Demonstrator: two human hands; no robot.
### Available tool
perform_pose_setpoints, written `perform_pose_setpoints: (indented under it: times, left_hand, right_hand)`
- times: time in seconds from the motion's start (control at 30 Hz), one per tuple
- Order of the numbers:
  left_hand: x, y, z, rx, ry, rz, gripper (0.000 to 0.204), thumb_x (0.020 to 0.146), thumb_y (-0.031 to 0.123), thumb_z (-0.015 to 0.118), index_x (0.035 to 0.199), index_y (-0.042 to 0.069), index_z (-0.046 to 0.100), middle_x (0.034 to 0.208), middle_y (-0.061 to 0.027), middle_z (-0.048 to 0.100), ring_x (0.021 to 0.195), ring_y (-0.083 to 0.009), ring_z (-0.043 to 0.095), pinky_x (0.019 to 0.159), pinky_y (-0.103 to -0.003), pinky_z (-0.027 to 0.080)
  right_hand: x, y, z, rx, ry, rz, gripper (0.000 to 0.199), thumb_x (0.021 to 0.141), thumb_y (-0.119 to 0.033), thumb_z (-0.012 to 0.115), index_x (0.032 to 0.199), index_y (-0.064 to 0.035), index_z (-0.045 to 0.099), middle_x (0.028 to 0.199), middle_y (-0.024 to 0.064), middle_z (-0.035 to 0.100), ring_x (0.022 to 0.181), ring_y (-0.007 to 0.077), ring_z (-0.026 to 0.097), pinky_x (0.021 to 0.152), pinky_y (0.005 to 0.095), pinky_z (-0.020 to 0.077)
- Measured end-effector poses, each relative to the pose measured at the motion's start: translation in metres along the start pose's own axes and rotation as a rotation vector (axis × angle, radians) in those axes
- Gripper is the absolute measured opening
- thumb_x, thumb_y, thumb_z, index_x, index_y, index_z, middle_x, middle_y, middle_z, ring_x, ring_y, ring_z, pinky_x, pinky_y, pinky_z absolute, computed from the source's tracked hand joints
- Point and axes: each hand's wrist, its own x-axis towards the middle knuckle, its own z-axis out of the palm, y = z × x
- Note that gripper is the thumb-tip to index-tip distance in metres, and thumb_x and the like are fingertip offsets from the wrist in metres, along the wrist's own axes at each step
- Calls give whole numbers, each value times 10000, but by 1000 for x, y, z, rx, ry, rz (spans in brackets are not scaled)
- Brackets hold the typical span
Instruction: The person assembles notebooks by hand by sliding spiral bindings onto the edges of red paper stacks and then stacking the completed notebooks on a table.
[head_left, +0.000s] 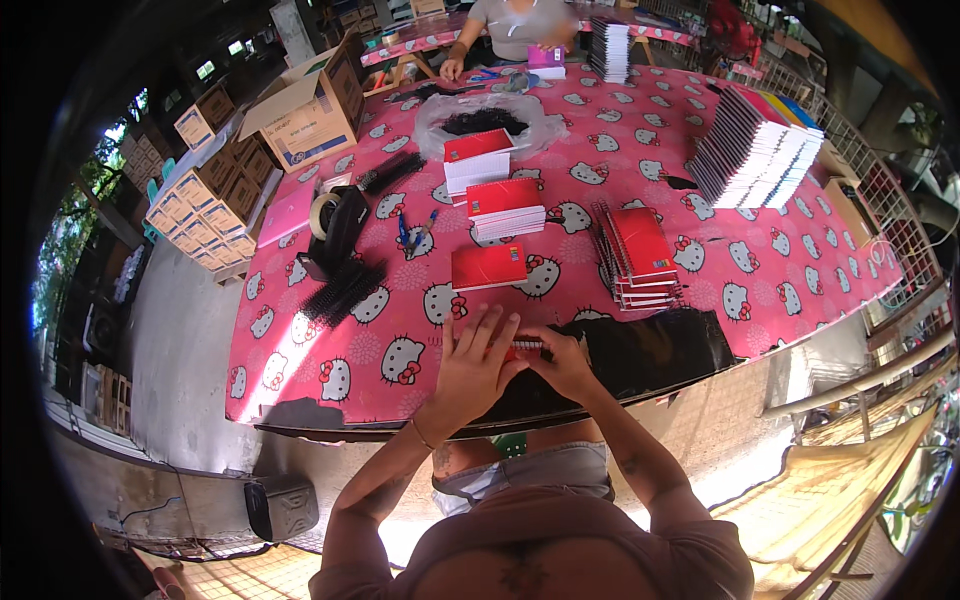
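At the near table edge my two hands meet at a small red spiral notebook (524,347), mostly hidden beneath them. My left hand (474,362) lies over its left part, fingers stretched out and thumb toward the white coil. From the right, my right hand (562,366) grips the notebook with bent fingers. Just beyond lies a flat red notebook (488,268). Behind it are two small stacks of red notebooks, one nearer (505,208) and one farther (477,160). A taller pile of red notebooks with black coils (640,255) stands to the right.
Black binding coils (345,290) lie left beside a black tape dispenser (345,225). More coils fill a clear plastic bag (545,130). Large notebook stacks (750,150) stand right; an open carton (310,115) sits far left. Across the table, another person (515,30) sits by a purple notebook.
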Motion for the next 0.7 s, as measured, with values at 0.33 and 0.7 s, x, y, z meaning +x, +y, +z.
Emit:
perform_pose_setpoints:
  times: [0.33, 0.7]
  left_hand:
    - [5, -10, 6, -132, -23, 22, 343, 896, 259, 689, 1188, 94, 623, 1135, -72, 652, 1029, -256, 632, 1105, -536, 329]
    - [5, -8, 6, -144, 14, 28, 210, 891, 201, 686, 1075, 106, 649, 994, -33, 668, 910, -238, 645, 1049, -505, 389]
  right_hand:
    - [1, 1, -4, -112, -40, 54, 345, 862, -81, 732, 1190, -30, 638, 1015, 153, 717, 889, 215, 713, 773, 306, 539]
    - [12, -25, -50, 57, -163, 117, 164, 904, -72, 692, 1033, 24, 719, 875, 81, 734, 823, 95, 687, 768, 259, 556]
